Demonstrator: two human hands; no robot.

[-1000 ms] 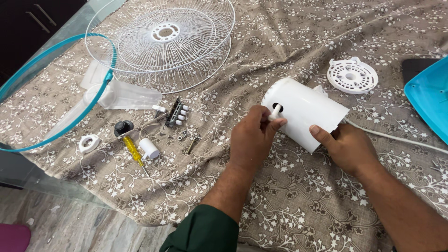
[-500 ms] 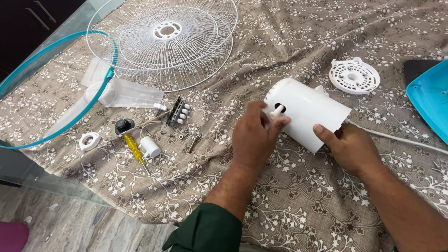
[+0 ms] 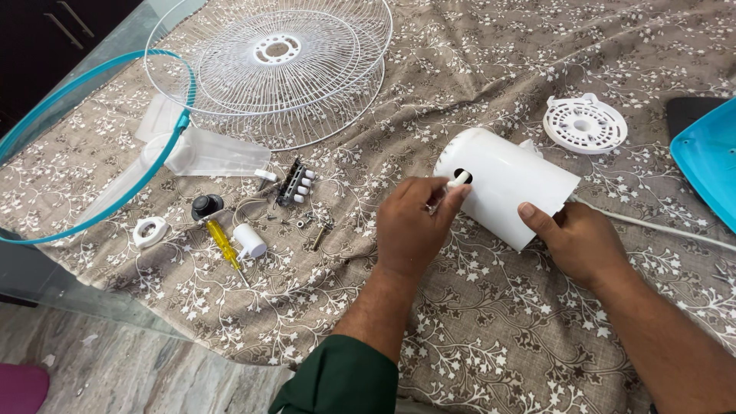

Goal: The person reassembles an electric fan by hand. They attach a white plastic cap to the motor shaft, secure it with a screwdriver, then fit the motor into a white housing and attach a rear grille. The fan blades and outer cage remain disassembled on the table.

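A white cylindrical fan motor housing lies on its side on the patterned cloth. My right hand grips its open near end, thumb on top. My left hand pinches a small white knob pin at the dark hole in the housing's rounded end. A white cord runs off to the right from behind the housing.
Two white wire fan grilles lie at the top left beside a teal ring. Small parts lie left of my hands: a switch block, yellow screwdriver, black knob, white caps, screws. A round white vented plate and teal blade lie at the right.
My left hand has shifted slightly, and its fingers have turned on the white knob pin at the housing's hole. My right hand keeps its hold on the housing.
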